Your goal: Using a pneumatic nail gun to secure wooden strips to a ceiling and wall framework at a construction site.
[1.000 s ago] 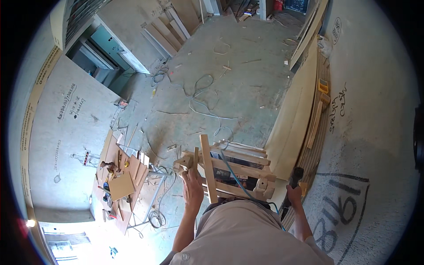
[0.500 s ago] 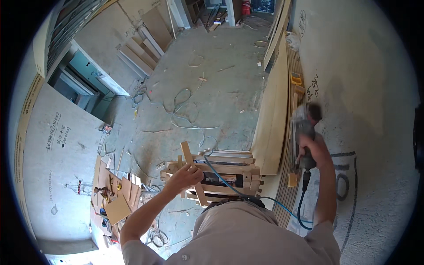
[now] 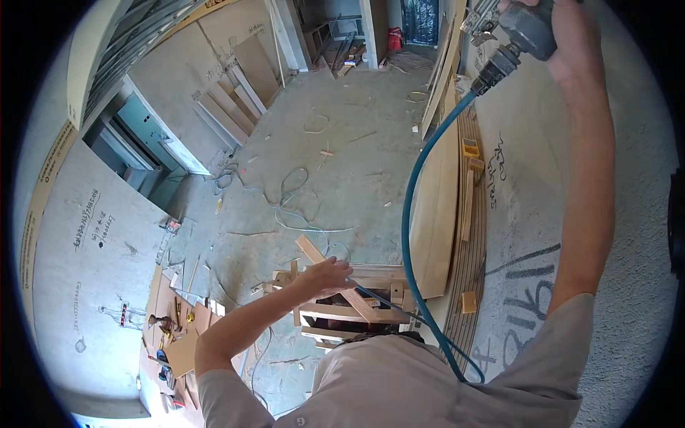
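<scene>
In the upper right of the frame, my right hand is clenched around a dark grey power tool, from which a thick blue hose hangs. At lower centre, my left hand grasps a flat, pale wooden strip, which lies slanting above a slatted wooden stand.
</scene>
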### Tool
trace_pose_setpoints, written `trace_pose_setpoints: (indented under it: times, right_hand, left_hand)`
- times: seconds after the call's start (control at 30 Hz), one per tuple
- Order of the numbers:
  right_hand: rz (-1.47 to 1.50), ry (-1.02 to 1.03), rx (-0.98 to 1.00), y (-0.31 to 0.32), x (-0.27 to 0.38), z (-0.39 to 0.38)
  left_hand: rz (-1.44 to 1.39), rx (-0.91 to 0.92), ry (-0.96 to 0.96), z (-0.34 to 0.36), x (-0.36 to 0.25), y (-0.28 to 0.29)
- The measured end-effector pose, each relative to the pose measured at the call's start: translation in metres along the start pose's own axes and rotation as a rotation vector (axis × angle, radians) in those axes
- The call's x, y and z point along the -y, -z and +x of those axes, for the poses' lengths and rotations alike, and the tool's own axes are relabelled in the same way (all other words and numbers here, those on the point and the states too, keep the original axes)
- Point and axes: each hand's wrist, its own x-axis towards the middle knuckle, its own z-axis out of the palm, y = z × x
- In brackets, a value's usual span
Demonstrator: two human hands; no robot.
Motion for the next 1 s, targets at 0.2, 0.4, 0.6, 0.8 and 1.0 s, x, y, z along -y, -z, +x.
trace_pose_setpoints:
  times: [0.2,0.4,0.6,0.8,1.0]
  right_hand:
    - [-0.434,0.410,0.235,0.033,-0.054,0.026]
    - [-0.462,0.283,0.227,0.027,-0.045,-0.030]
    - [-0.903,0.633,0.279,0.045,-0.062,-0.013]
    - [-1.247,1.009,0.250,0.053,-0.114,-0.048]
    - [-1.125,0.742,0.512,0.057,-0.230,-0.176]
  left_hand:
    - [-0.448,0.269,0.104,0.010,0.004,-0.002]
    - [-0.610,0.084,0.002,0.003,0.028,-0.026]
    - [-0.021,-0.573,0.439,0.083,0.157,0.110]
    - [0.790,-0.284,0.522,0.056,0.136,0.196]
    - [1.068,-0.141,0.701,-0.030,0.076,0.363]
